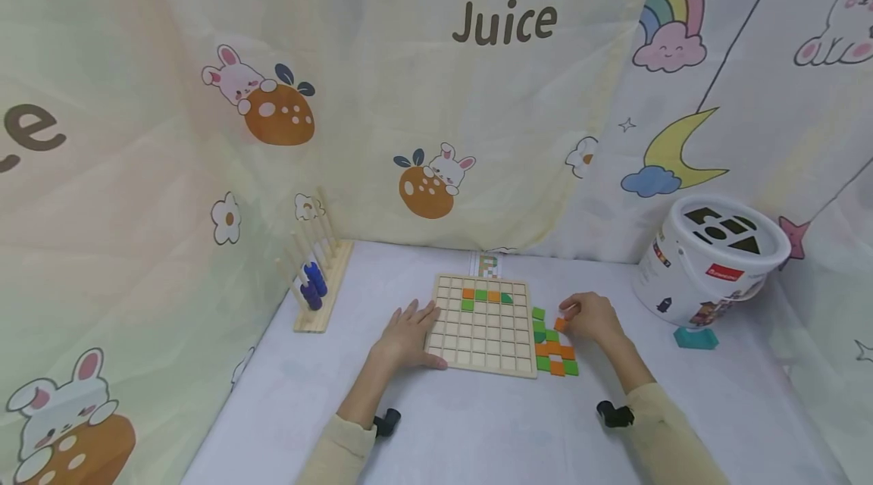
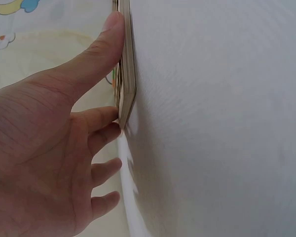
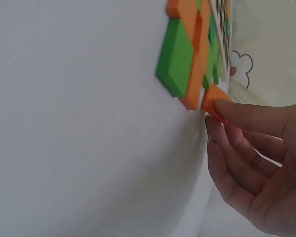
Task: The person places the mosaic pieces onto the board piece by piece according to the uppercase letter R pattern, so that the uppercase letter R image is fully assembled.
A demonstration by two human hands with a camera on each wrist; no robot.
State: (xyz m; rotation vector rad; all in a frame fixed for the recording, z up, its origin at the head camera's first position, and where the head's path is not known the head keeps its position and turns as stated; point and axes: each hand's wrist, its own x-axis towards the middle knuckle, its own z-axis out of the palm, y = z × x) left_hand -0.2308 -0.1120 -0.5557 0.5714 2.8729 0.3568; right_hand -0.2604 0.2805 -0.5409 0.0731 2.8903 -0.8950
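Note:
A wooden grid board (image 1: 483, 346) lies on the table, with several orange and green tiles in its upper cells. My left hand (image 1: 404, 339) rests at the board's left edge, its fingers spread and its thumb near the lower corner. In the left wrist view, the thumb (image 2: 101, 52) lies against the board's rim. To the right of the board, my right hand (image 1: 592, 318) pinches an orange square tile (image 3: 216, 97) between thumb and fingers, low over the table. Beside it a patch of loose green tiles (image 3: 178, 59) and orange ones lies along the board's right side.
A printed pattern card (image 1: 488, 266) lies behind the board. On the left stands a wooden peg rack (image 1: 326, 295) with blue pieces on its pegs. A white bucket (image 1: 682, 280) with a shape-hole lid stands at the right, a teal block (image 1: 696, 339) in front of it.

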